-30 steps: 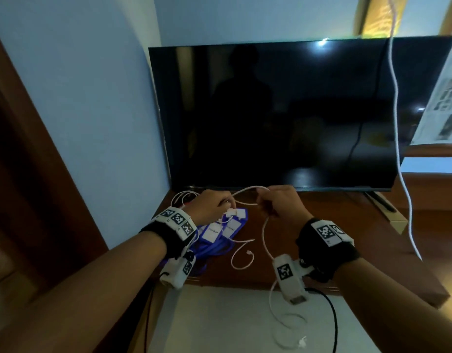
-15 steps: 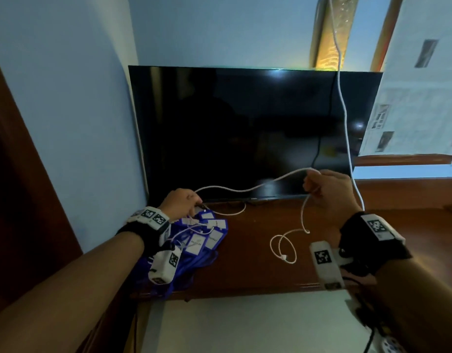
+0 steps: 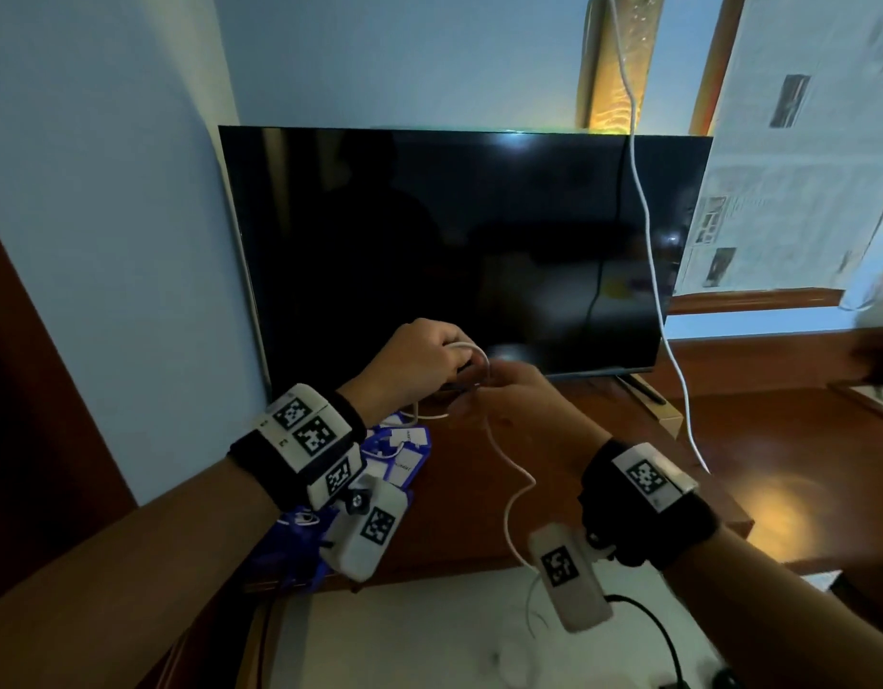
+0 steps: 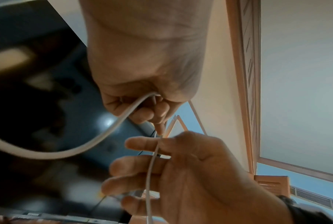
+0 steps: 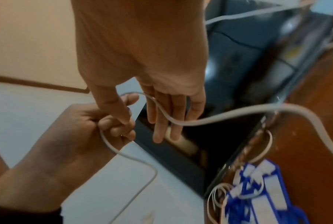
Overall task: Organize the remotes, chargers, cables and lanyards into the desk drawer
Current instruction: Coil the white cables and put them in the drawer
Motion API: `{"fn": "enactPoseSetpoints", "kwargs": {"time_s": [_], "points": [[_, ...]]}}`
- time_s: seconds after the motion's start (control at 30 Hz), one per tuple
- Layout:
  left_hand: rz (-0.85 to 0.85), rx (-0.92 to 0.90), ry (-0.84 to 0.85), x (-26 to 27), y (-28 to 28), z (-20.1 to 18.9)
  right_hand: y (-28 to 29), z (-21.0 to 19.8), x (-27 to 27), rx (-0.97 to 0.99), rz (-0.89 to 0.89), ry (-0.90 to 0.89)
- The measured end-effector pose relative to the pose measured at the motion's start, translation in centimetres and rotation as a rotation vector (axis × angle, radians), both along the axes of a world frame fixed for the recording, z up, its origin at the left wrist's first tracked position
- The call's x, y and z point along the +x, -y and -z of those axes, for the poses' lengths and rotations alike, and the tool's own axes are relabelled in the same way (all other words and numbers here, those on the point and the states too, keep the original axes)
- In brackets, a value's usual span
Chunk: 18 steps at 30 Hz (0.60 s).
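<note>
In a dim, blue-walled room we work at a dark wooden desk (image 3: 603, 440) — a large black television (image 3: 439, 241) stands on it against the wall, its screen off, with newspaper sheets (image 3: 802, 156) hung to its right. At the desk's left end lies a heap of blue lanyards (image 3: 399, 452) with white tags, and loose white loops of cord rest on it. The white cable (image 3: 511, 482) — thin, smooth, faintly blurred — is held up in front of the screen's lower edge, and its free length trails down past the desk's front edge. Our left hand (image 3: 419, 363) has its fingers curled tight round one bend of the cable. Just beside it, our right hand (image 3: 516, 400) pinches the same cable between thumb and forefinger, its other fingers straight.
</note>
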<state>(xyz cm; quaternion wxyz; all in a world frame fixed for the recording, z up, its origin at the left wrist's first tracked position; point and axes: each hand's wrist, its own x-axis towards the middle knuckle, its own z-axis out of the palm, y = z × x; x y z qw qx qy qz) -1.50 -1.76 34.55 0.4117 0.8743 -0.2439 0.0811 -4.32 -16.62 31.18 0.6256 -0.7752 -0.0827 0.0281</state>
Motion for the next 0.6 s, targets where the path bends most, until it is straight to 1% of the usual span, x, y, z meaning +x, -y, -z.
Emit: {"fn": "enactPoseSetpoints", "kwargs": {"time_s": [0.03, 0.13, 0.17, 0.23, 0.33, 0.4, 0.53, 0.6], "points": [[0.008, 0.014, 0.007, -0.3, -0.1, 0.1, -0.2, 0.2, -0.1, 0.065, -0.025, -0.025], [0.052, 0.035, -0.007, -0.7, -1.4, 0.6, 0.6, 0.4, -0.4, 0.231, 0.003, -0.088], [0.072, 0.071, -0.016, -0.7, -2.2, 1.0, 1.1, 0.4, -0.3, 0.275, 0.017, -0.093], [0.097, 0.175, -0.039, -0.6, -4.0, 2.2, 2.3, 0.0, -0.3, 0.263, 0.06, -0.052], [0.091, 0.26, -0.038, 0.1, -7.0, 4.3, 4.2, -0.5, -0.5, 0.128, 0.183, 0.05], [0.054, 0.234, -0.039, 0.4, -8.7, 5.2, 5.7, -0.4, -0.3, 0.117, 0.258, 0.088], [-0.007, 0.154, -0.028, 0.5, -10.9, 6.1, 8.4, 0.5, 0.4, 0.186, 0.414, 0.091], [-0.027, 0.129, -0.002, 0.6, -11.1, 6.3, 8.6, 1.2, 0.7, 0.147, 0.453, 0.107]]}}
